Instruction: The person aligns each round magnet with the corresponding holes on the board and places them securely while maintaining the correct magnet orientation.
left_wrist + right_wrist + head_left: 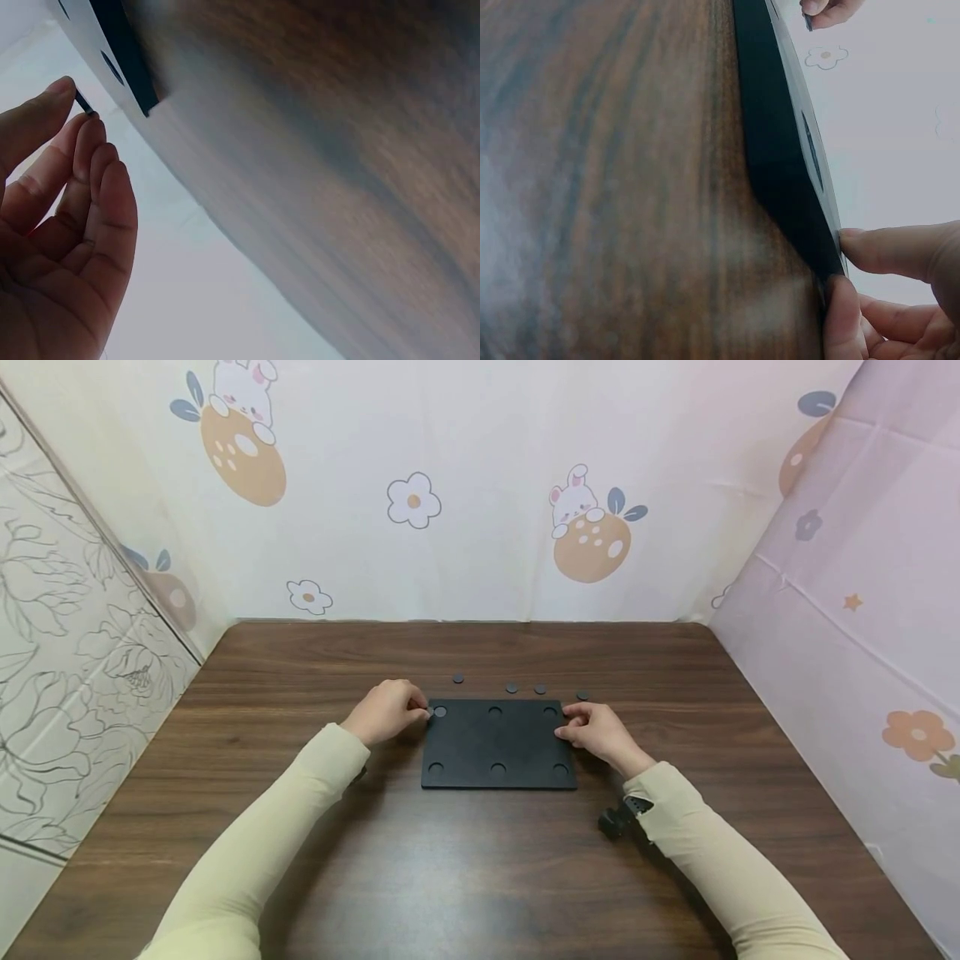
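Observation:
A flat black board (496,739) with round recesses in two rows lies on the wooden table. At its far left corner, my left hand (384,712) pinches a small dark disc (84,102) on edge between thumb and fingertips, right by the recess (441,712) there. The left wrist view has this disc raised above the board's surface. On the opposite side my right hand (600,735) holds the board's right edge. In the right wrist view its thumb (862,250) lies on the top face and a finger (843,319) is against the side.
Several loose dark discs lie beyond the board's far edge, among them a left one (458,678), a middle one (512,688) and one near my right hand (582,696). A patterned curtain (480,568) hangs behind the wooden table (480,877).

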`<state>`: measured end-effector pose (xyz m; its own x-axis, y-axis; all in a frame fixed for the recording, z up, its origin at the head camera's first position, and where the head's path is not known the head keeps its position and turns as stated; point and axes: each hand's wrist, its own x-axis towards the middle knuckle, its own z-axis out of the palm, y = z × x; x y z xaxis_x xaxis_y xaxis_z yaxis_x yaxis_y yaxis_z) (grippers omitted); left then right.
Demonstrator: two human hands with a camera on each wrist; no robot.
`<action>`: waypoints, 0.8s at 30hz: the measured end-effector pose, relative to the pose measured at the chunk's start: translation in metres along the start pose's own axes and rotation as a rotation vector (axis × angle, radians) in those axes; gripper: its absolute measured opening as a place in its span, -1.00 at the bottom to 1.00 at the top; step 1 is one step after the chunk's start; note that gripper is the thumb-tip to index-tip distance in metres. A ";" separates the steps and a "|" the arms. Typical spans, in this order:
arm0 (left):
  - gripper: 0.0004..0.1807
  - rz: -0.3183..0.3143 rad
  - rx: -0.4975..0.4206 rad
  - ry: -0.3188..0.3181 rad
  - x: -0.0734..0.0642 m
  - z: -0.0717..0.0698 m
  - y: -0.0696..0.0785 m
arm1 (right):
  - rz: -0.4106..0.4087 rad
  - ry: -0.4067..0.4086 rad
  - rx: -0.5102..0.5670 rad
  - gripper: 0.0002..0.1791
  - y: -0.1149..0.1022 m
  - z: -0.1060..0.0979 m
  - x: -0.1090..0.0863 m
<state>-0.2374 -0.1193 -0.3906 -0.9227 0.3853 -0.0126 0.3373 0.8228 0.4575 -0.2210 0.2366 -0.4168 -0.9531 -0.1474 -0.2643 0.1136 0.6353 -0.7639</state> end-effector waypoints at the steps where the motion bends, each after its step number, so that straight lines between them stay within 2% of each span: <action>1: -0.85 0.001 -0.001 0.001 -0.001 0.001 0.001 | -0.001 0.001 -0.001 -0.39 0.000 0.000 0.000; 10: -0.88 0.046 0.000 0.012 -0.010 0.005 0.005 | -0.002 -0.001 -0.001 -0.39 -0.001 0.000 -0.001; 24: -0.88 0.081 -0.003 -0.019 -0.021 0.011 0.010 | 0.009 -0.003 0.000 -0.39 -0.003 0.000 -0.002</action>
<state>-0.2122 -0.1147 -0.3954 -0.8889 0.4580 0.0078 0.4098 0.7874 0.4604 -0.2196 0.2351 -0.4134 -0.9512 -0.1442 -0.2727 0.1219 0.6363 -0.7617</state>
